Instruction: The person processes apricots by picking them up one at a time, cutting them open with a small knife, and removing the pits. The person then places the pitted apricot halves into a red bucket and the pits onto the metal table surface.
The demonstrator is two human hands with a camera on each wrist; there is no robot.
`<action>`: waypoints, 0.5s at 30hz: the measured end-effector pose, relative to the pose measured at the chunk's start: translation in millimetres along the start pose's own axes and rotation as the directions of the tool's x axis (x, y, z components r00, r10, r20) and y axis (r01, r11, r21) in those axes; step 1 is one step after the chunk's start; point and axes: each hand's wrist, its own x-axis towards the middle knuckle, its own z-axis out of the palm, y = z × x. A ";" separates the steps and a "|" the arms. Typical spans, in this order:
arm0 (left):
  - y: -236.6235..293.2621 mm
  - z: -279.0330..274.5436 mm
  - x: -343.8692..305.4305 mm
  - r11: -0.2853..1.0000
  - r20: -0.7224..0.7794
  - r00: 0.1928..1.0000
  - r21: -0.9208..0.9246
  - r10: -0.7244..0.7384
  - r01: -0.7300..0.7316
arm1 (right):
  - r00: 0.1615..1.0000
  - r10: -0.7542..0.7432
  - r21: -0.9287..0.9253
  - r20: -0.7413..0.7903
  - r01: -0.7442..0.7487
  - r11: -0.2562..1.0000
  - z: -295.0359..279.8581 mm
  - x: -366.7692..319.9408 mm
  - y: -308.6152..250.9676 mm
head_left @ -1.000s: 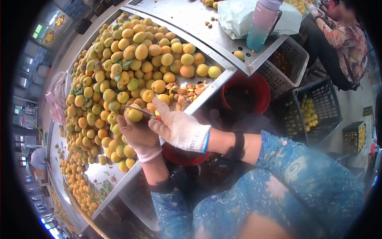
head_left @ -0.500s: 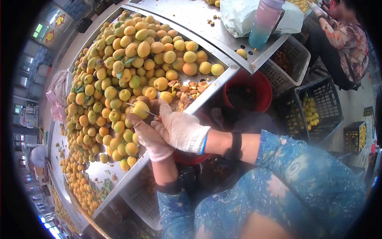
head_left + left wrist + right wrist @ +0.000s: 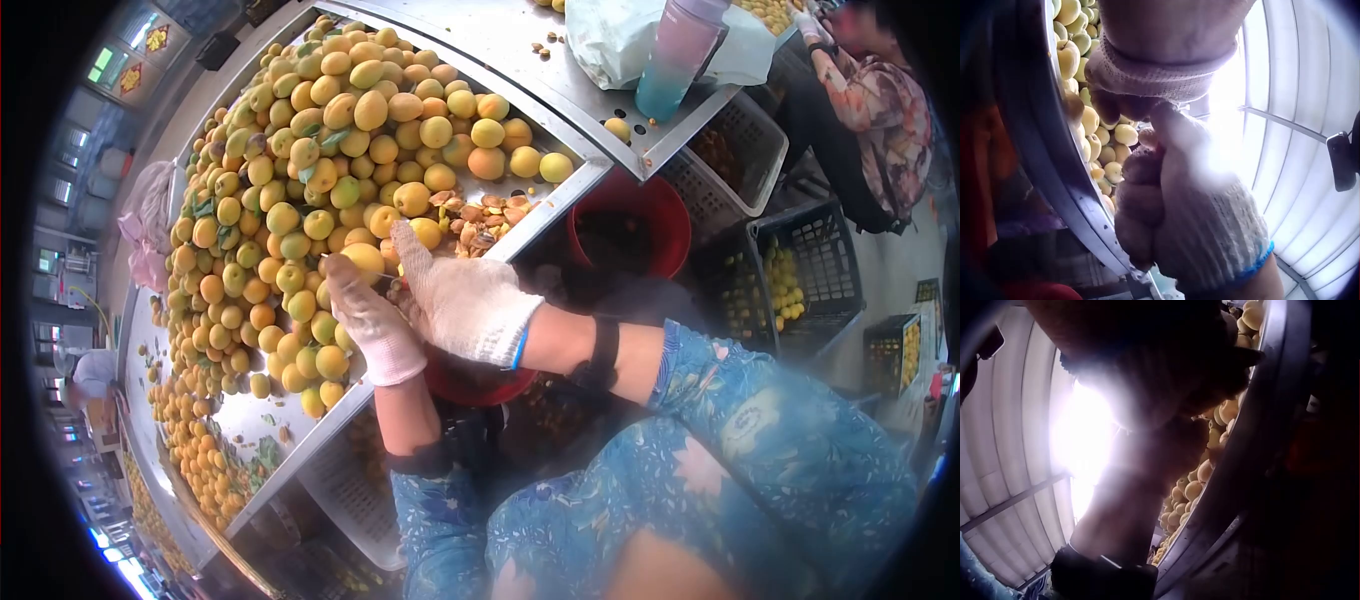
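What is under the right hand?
A red basin: only its rim shows, its inside covered by the right hand, which grips a knife at the fruit held by the left hand.

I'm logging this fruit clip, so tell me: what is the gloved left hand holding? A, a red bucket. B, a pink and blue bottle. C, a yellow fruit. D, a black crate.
C: the left hand curls its gloved fingers round a yellow fruit at the near edge of the fruit pile.

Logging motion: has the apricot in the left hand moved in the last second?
Yes: the apricot in the left hand shifted slightly toward the heap of pits.
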 end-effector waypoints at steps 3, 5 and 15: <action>7.6 -4.7 4.0 0.995 0.154 0.986 0.067 0.059 -0.070 | 0.999 -0.023 0.047 -0.028 0.025 0.999 -0.9 -0.1 6.3; 34.0 2.3 -3.4 0.994 0.230 0.969 0.031 0.093 -0.102 | 0.999 -0.036 0.092 -0.029 0.038 0.995 -4.9 0.2 7.9; 27.0 2.5 -4.9 0.952 0.099 0.992 -0.290 -0.075 0.101 | 0.991 -0.093 0.053 -0.099 0.099 0.994 10.9 -0.1 4.9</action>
